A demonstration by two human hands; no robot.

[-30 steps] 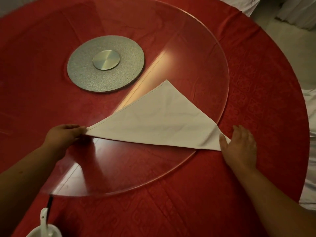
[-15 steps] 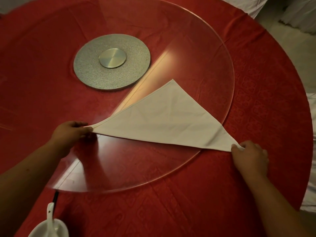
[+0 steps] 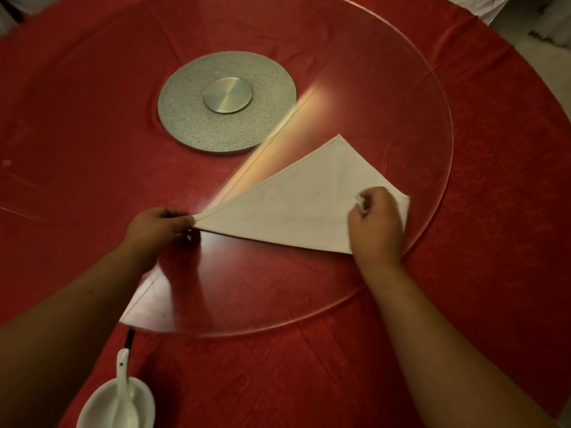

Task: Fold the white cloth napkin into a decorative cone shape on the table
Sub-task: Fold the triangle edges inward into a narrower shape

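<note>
The white cloth napkin (image 3: 296, 205) lies folded into a triangle on the round glass turntable (image 3: 247, 304), its apex pointing away from me. My left hand (image 3: 157, 227) pinches the napkin's left corner against the glass. My right hand (image 3: 375, 225) grips the right corner, which is lifted and folded inward over the cloth. That corner is partly hidden under my fingers. The napkin's reflection shows faintly in the glass.
A grey turntable base with a metal hub (image 3: 227, 100) sits under the glass, beyond the napkin. A white bowl with a white spoon (image 3: 119, 403) stands at the near left, with a dark chopstick tip (image 3: 129, 338) by it. The red tablecloth (image 3: 494, 180) covers the table.
My right hand has taken the right corner off the tablecloth and carried it left, over the napkin. The left hand still holds the left corner. The camera has shifted.
</note>
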